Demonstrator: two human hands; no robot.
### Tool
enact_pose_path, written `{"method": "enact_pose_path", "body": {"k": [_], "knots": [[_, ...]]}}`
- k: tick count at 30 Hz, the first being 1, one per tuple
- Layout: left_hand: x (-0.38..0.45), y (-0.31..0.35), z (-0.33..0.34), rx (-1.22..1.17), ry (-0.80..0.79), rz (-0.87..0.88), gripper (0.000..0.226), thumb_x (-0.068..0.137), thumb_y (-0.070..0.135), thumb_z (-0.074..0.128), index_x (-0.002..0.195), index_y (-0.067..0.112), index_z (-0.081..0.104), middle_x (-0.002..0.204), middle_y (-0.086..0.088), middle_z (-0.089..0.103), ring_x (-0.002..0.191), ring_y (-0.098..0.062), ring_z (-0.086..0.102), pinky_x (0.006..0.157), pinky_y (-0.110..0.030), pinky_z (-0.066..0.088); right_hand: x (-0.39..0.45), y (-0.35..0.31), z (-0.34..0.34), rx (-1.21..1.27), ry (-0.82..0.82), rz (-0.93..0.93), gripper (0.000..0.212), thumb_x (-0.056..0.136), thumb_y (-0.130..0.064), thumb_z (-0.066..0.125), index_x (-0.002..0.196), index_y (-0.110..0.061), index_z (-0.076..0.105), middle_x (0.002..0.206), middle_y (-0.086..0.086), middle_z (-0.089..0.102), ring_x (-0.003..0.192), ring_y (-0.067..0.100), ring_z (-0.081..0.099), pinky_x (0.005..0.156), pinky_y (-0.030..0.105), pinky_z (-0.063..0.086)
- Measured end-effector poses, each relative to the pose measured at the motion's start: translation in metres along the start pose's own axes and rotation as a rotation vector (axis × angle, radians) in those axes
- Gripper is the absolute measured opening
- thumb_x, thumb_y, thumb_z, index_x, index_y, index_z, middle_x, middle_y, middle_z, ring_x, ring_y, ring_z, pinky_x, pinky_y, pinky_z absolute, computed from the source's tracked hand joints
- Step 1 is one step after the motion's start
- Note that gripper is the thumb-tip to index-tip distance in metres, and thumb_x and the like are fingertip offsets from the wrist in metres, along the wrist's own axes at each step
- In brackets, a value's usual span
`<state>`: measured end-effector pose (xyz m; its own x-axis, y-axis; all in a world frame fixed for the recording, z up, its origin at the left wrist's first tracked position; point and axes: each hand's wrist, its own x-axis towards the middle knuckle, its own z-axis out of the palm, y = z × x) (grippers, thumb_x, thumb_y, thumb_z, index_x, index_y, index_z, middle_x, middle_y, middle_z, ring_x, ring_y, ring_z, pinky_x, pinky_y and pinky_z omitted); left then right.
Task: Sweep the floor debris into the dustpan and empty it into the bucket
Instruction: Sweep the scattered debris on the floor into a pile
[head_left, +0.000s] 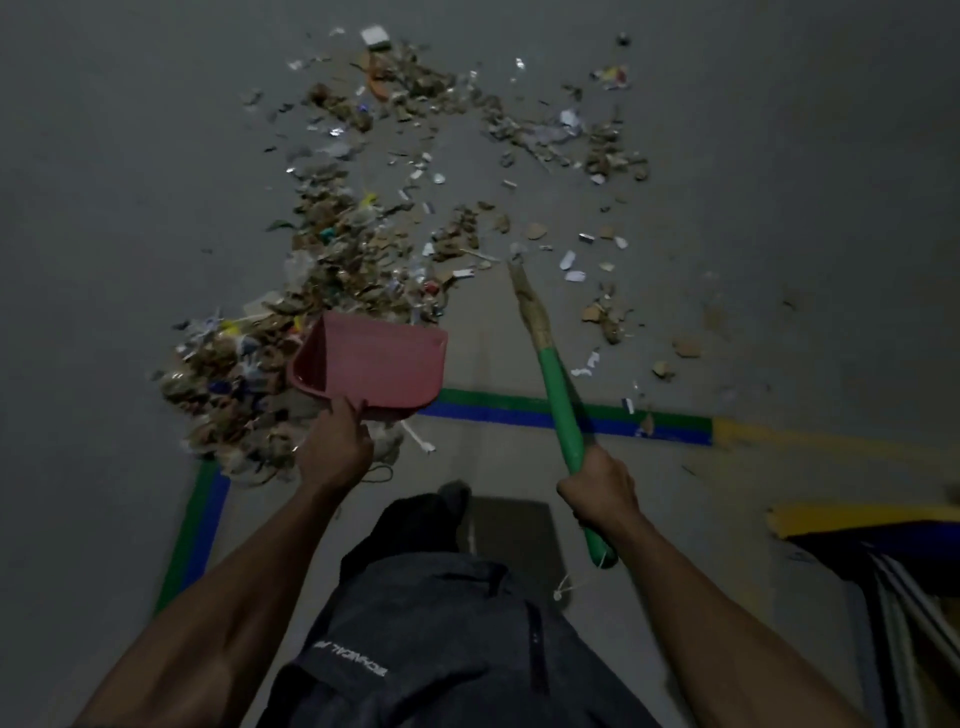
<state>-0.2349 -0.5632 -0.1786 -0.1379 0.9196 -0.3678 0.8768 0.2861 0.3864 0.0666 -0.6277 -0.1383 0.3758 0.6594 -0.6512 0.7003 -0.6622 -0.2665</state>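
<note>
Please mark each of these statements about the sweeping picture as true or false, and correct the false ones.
1. The left hand holds the pink dustpan. True.
2. The right hand grips a broom with a blue handle. False: the handle is green.
3. The dustpan is already full of debris. False: the inside that shows looks empty, and the debris lies on the floor.
4. Green and blue tape runs across the floor near the person. True.
5. The bucket stands beside the dustpan. False: no bucket is visible in this view.
</note>
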Motion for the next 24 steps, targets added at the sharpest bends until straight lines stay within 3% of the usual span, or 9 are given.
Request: {"method": "enact_pose_path", "body": {"k": [5, 9, 13, 17, 22, 24], "knots": [[0.058, 0.072, 0.002, 0.132, -0.142, 0.251, 0.039, 0.095, 0.027, 0.036, 0.121, 0.000, 0.047, 0.114, -0.027, 0.051, 0.098, -0.044, 0.055, 0.076, -0.045, 0.041, 0.039, 0.021, -0.041, 0.219, 0.047, 0.184, 0.031, 0.082, -0.015, 0.061, 0.111, -0.006, 0.056, 0.098, 0.016, 0.064, 0.074, 0.028, 0.064, 0.048, 0.023, 0.043], [0.084, 0.134, 0.016, 0.207, -0.180, 0.316, 0.030, 0.094, 0.017, 0.047, 0.122, 0.006, 0.048, 0.115, -0.023, 0.053, 0.101, -0.040, 0.057, 0.078, -0.046, 0.047, 0.066, 0.049, -0.071, 0.386, 0.098, 0.313, 0.028, 0.080, -0.013, 0.062, 0.107, -0.006, 0.056, 0.094, 0.019, 0.068, 0.075, 0.031, 0.069, 0.057, 0.029, 0.052], [0.090, 0.193, 0.046, 0.238, -0.228, 0.374, 0.034, 0.095, 0.014, 0.046, 0.128, 0.004, 0.049, 0.117, -0.025, 0.052, 0.098, -0.040, 0.057, 0.072, -0.042, 0.040, 0.101, 0.093, -0.101, 0.510, 0.141, 0.385, 0.029, 0.078, -0.013, 0.061, 0.105, -0.007, 0.057, 0.089, 0.016, 0.068, 0.070, 0.029, 0.069, 0.056, 0.029, 0.054], [0.084, 0.258, 0.081, 0.258, -0.222, 0.403, 0.040, 0.093, 0.016, 0.050, 0.132, 0.008, 0.048, 0.120, -0.023, 0.051, 0.104, -0.040, 0.056, 0.079, -0.044, 0.045, 0.147, 0.152, -0.133, 0.627, 0.196, 0.459, 0.028, 0.082, -0.012, 0.061, 0.110, -0.007, 0.057, 0.083, 0.013, 0.069, 0.059, 0.024, 0.068, 0.050, 0.025, 0.050], [0.059, 0.341, 0.126, 0.281, -0.198, 0.332, 0.050, 0.089, 0.012, 0.054, 0.138, 0.008, 0.042, 0.114, -0.026, 0.056, 0.093, -0.044, 0.059, 0.067, -0.040, 0.037, 0.200, 0.239, -0.171, 0.780, 0.237, 0.576, 0.028, 0.087, -0.011, 0.061, 0.114, -0.004, 0.059, 0.071, 0.008, 0.065, 0.049, 0.016, 0.063, 0.039, 0.019, 0.040], [0.049, 0.368, 0.141, 0.252, -0.225, 0.307, 0.057, 0.085, 0.008, 0.055, 0.140, 0.011, 0.039, 0.112, -0.027, 0.056, 0.092, -0.043, 0.059, 0.069, -0.041, 0.042, 0.213, 0.272, -0.181, 0.824, 0.223, 0.633, 0.029, 0.087, -0.011, 0.061, 0.115, -0.002, 0.057, 0.074, 0.010, 0.066, 0.052, 0.018, 0.064, 0.040, 0.020, 0.041]]}}
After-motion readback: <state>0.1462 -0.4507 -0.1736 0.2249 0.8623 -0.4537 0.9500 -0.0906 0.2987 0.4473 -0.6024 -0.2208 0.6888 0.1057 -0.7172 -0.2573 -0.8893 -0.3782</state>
